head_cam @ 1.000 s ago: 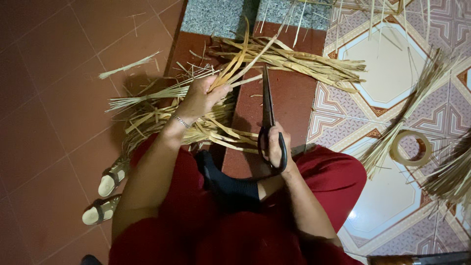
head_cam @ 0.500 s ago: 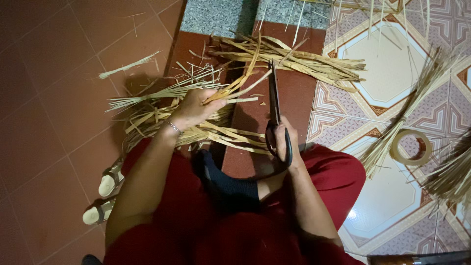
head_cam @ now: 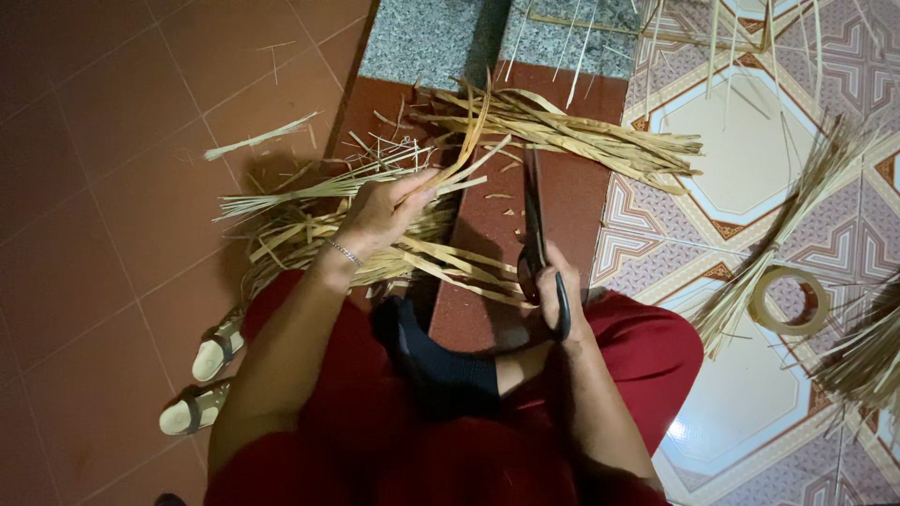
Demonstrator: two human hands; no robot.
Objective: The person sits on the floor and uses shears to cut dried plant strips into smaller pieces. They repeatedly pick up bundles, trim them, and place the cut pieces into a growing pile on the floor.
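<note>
Pale, flat straw strips [head_cam: 450,178] are pinched by the left hand [head_cam: 380,215], fanning toward one o'clock. Black scissors [head_cam: 536,234] are gripped by the right hand [head_cam: 561,295]; blade tips are lost in shadow.

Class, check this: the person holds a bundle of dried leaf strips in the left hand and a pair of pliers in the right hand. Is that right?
Not quite. The head view shows the right hand holding long black scissors, not pliers. The left hand does hold dried leaf strips.
</note>
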